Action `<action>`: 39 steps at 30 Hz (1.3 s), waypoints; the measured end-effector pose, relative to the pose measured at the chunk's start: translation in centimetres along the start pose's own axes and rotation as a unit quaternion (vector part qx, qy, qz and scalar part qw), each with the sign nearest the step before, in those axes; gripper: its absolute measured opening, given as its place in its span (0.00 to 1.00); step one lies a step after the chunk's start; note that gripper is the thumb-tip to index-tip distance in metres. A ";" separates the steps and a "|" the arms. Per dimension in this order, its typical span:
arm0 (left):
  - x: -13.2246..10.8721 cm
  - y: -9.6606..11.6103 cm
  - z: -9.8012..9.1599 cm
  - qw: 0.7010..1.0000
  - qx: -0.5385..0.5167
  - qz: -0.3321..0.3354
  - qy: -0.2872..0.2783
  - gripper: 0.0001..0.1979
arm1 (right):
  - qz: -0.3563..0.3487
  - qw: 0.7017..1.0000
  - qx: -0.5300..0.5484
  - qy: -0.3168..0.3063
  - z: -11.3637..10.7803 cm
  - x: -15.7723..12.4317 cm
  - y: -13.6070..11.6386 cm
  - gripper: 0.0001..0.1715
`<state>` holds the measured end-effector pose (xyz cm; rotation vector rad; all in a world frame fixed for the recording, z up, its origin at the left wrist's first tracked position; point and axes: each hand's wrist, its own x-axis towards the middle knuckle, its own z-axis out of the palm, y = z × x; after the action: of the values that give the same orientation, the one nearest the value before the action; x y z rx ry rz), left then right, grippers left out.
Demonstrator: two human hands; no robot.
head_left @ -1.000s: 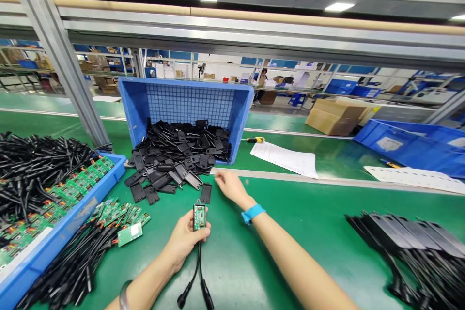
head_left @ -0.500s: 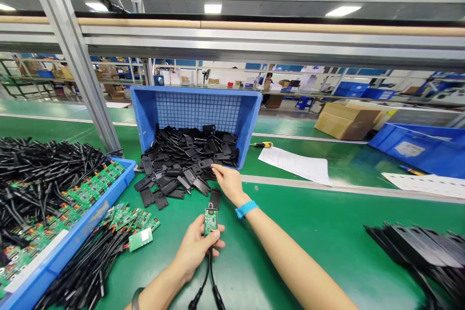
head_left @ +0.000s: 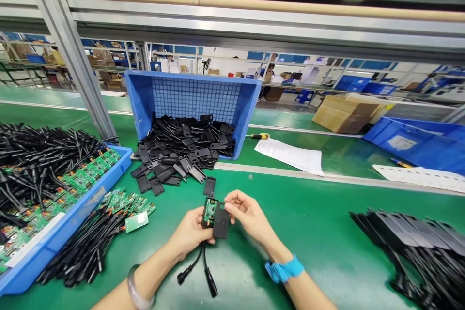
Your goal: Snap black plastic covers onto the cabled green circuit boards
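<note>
My left hand (head_left: 192, 232) is closed around a green circuit board (head_left: 209, 212) with a small display, seated in a black case half. Two black cables with connectors (head_left: 209, 281) hang below it. Between the fingertips of my right hand (head_left: 247, 215) is a black plastic cover (head_left: 220, 223), held against the board's right side and partly hiding it. A loose black case half (head_left: 209, 186) lies just beyond my hands. Past it, a heap of black case parts (head_left: 189, 143) spills out of a tipped blue crate (head_left: 194, 77).
A blue tray (head_left: 125, 157) of cabled boards stands at left, with a pile of boards (head_left: 125, 206) beside it. Assembled black units (head_left: 410, 232) lie at right. Paper sheets (head_left: 290, 155), a screwdriver (head_left: 259, 136) and a metal post (head_left: 69, 43) are farther back.
My right hand has come back from the heap with a black cover and brought it to the board. My left hand still holds the board. The view has tilted down slightly.
</note>
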<state>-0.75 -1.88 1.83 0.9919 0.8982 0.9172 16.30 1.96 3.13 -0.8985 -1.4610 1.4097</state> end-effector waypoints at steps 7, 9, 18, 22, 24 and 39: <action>0.0 -0.6 -0.2 0.999 -0.021 -0.017 -0.028 0.31 | 0.016 0.997 -0.002 0.082 0.7 0.2 1.0 0.23; 0.0 -0.7 -0.2 0.999 -0.016 -0.019 -0.026 0.32 | 0.013 0.996 0.000 0.091 0.9 0.2 1.2 0.23; 0.1 -0.7 0.1 0.999 0.037 -0.019 -0.014 0.30 | 0.020 0.997 0.003 0.080 1.1 0.2 2.0 0.21; 0.1 -0.9 0.1 0.998 0.059 -0.009 -0.011 0.27 | 0.028 0.995 0.026 0.096 1.2 0.1 2.0 0.25; 0.1 -1.0 0.2 0.997 0.071 0.006 -0.016 0.27 | 0.050 0.996 0.034 0.069 1.3 0.1 2.0 0.27; 0.2 -2.2 0.8 0.998 -0.010 0.044 -0.040 0.57 | -0.099 0.921 -0.370 0.067 2.2 -0.7 4.6 0.34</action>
<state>0.54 -2.47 -0.02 1.0499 0.7811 0.9525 14.13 0.95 -1.44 -1.2267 -1.9465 0.6097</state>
